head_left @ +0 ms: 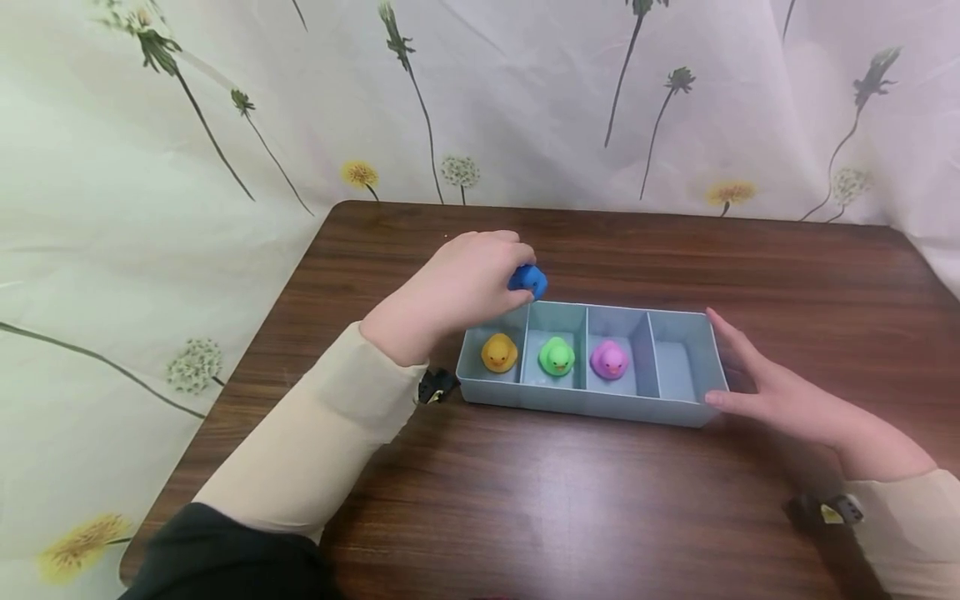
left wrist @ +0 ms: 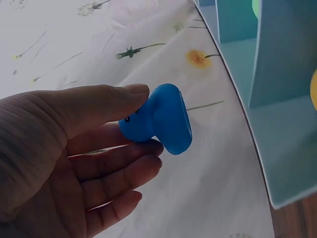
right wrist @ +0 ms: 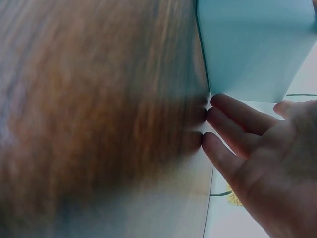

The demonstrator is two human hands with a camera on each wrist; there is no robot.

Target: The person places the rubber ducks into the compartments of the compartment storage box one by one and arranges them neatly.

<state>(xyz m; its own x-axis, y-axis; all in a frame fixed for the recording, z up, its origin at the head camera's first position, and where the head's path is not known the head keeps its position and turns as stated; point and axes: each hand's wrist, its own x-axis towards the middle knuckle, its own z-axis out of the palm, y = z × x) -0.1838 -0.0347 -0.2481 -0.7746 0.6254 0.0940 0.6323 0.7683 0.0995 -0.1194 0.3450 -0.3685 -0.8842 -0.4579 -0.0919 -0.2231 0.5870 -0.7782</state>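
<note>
A small blue toy duck [head_left: 528, 281] is pinched between the thumb and fingers of my left hand [head_left: 474, 275], above the far left part of a blue-grey divided box [head_left: 585, 407]. In the left wrist view the duck [left wrist: 166, 119] is tipped on its side, flat base facing the box. My right hand [head_left: 780, 396] spans the box's right end, thumb by the near corner and a finger at the far corner. In the right wrist view its fingers [right wrist: 223, 153] are nearly straight, their tips at the tabletop beside the box.
From left to right, three compartments hold a yellow duck [head_left: 498, 353], a green duck [head_left: 557, 357] and a pink duck [head_left: 610, 360]. No duck shows in the rightmost compartment [head_left: 684, 358]. Underneath is a dark wooden table [head_left: 525, 500], with a dandelion-print cloth [head_left: 525, 100] behind.
</note>
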